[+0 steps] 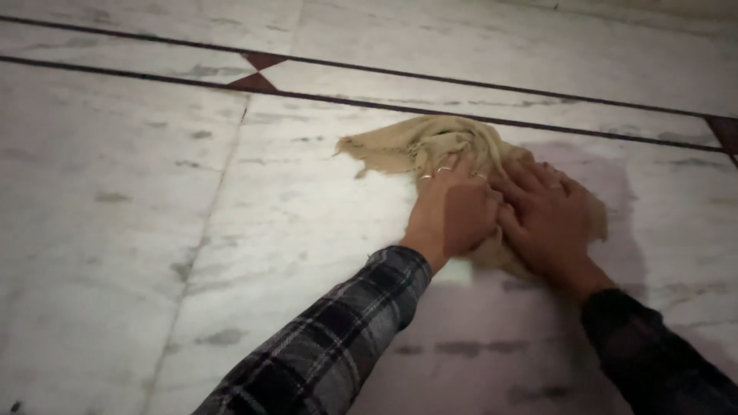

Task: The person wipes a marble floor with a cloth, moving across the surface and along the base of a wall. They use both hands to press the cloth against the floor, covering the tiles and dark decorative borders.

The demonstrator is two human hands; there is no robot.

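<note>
Plaid in grey and black, the left sleeve (330,346) comes in from about six o'clock, and a darker right sleeve (653,361) enters from five o'clock. Both arms run up to a crumpled beige cloth (430,146) lying on the white marble floor (115,230), a little right of the middle of the view. Left hand (453,211) lies palm down on the cloth, fingers spread flat and pressed onto the fabric rather than curled around it; rings show on its fingers. Right hand (550,219) sits just beside it at three o'clock, touching it, also flat and pressing, fingers laid out over the fabric. Most of the cloth bunches out from under the hands toward eleven and twelve o'clock, with a frayed edge pointing to ten o'clock. Dark inlay lines (461,73) cross the floor beyond the cloth, and a reddish diamond tile (257,71) sits at eleven o'clock, well apart from it.
</note>
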